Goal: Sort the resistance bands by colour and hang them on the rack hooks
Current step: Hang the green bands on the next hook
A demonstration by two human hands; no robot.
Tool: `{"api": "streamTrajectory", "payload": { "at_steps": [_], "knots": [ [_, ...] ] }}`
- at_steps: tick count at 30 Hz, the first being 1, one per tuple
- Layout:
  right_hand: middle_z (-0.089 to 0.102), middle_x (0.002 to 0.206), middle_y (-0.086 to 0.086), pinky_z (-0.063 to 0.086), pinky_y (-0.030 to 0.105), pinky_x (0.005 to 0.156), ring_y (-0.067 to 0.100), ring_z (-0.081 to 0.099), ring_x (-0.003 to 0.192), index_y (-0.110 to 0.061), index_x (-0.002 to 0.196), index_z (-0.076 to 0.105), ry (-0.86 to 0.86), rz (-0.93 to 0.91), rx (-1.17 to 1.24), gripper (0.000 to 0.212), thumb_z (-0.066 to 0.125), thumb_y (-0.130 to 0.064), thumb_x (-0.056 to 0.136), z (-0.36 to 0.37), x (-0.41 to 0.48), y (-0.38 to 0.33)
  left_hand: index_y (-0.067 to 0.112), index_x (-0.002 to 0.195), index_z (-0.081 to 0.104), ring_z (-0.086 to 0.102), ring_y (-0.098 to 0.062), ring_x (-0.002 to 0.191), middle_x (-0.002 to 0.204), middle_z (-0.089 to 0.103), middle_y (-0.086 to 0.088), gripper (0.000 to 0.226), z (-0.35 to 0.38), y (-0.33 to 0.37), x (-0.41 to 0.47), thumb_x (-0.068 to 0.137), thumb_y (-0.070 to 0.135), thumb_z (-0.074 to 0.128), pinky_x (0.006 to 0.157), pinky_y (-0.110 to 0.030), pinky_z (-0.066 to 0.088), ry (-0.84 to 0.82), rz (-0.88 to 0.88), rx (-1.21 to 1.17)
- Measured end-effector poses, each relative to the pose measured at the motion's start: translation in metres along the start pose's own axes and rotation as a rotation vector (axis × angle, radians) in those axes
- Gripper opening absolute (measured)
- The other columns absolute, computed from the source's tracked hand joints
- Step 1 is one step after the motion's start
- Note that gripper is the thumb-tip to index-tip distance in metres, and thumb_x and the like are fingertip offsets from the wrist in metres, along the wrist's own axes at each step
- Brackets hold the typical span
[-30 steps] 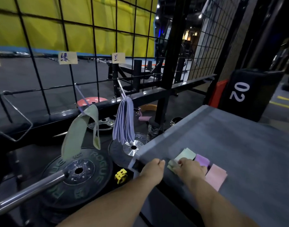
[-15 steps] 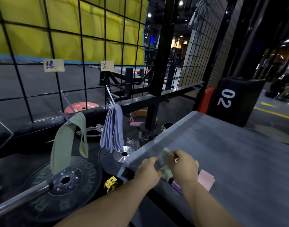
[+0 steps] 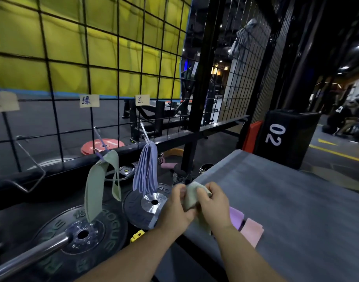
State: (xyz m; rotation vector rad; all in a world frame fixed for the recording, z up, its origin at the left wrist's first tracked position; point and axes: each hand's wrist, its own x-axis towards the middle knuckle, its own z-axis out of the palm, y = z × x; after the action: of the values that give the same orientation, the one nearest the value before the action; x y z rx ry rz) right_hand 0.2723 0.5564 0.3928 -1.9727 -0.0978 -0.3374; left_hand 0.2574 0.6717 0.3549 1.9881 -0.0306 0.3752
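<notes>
Gym floor all round, yellow padding behind a black wire rack [image 3: 117,78] and a grey desk [image 3: 296,200] pushed up beside it. Both hands are raised just above the desk's near corner with a crumpled green band [image 3: 191,197] between them: the left hand [image 3: 178,208] curls round its left side, the right hand [image 3: 213,204] pinches the top, so each grip is clenched on that band, and a loose tail hangs down past the right wrist. Its length runs roughly up and down, bunched rather than open as a loop. The green hook [image 3: 99,139], under a paper label [image 3: 89,100], lies up and to the left of the hands, already carrying one hung green band [image 3: 95,186]; the blue bunch [image 3: 147,171] hangs from its own hook between hands and target. The left hand is the nearer one, so I'd guess the band has to be spread open and carried leftward past the blue ones. A second ago the right hand was flat on the pile and the left rested on the desk edge, the green band lying on top; half a second ago it was only just coming up. Now it is clear of the desk, leaving a purple band [image 3: 236,217] and a pink band [image 3: 252,231] lying there just right of the wrist.
</notes>
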Motion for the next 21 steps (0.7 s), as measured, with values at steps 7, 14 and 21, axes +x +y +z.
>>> {"api": "streamTrajectory", "payload": {
  "at_steps": [7,14,21],
  "knots": [
    [0.045,0.067,-0.002,0.035,0.031,0.058,0.015,0.042,0.064,-0.018,0.072,0.045,-0.132,0.16,0.221,0.019,0.049,-0.023,0.09,0.011,-0.007,-0.031,0.023,0.08,0.036,0.042,-0.005,0.058,0.07,0.046,0.01,0.038,-0.038,0.019,-0.014,0.07,0.038,0.07,0.052,-0.016,0.033,0.133,-0.001,-0.03],
    [0.054,0.073,0.006,0.041,0.034,0.062,0.018,0.051,0.066,-0.014,0.088,0.045,-0.375,0.132,0.366,0.029,0.054,-0.041,0.092,0.025,-0.016,-0.055,0.011,0.077,0.05,0.041,-0.004,0.059,0.069,0.047,0.005,0.029,-0.089,0.029,-0.026,0.084,0.033,0.068,0.054,-0.015,0.033,0.122,0.002,-0.078],
    [0.05,0.075,0.007,0.046,0.033,0.066,0.017,0.051,0.064,-0.016,0.095,0.038,-0.583,-0.069,0.344,0.061,0.064,-0.066,0.072,0.042,-0.022,-0.074,0.023,0.08,0.061,0.054,-0.001,0.061,0.071,0.06,0.005,0.017,-0.139,0.032,-0.041,0.087,0.037,0.065,0.054,-0.012,0.038,0.268,0.009,-0.071]
  ]
}}
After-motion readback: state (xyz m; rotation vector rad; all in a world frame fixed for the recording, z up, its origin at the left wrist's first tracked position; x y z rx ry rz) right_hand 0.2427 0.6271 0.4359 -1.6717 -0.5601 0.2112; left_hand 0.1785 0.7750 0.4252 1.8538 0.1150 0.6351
